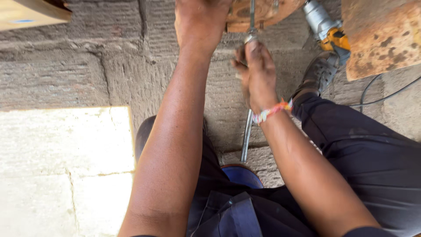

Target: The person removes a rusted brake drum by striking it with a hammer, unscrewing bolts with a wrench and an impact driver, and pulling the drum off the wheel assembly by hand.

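— Rough grey concrete floor (66,66) fills the frame, with a sunlit patch at lower left. What's in hand?

— Right hand (258,77), upper centre, is curled shut around a long metal rod (246,136) that runs from between the knees up to a rusty round metal part (263,11) at the top edge. It's blurred, so I'd judge the rod is being turned or worked into that part.

— And the left hand (199,22)?

— Pressed on the round part at top centre; its fingers are cut off by the frame, so I can't tell their grip.

— Next?

— Likely keeping the rod lined up while the part is steadied. A yellow power tool (329,30) lies at upper right, beside a shoe (320,72) and rusty plate (381,35).
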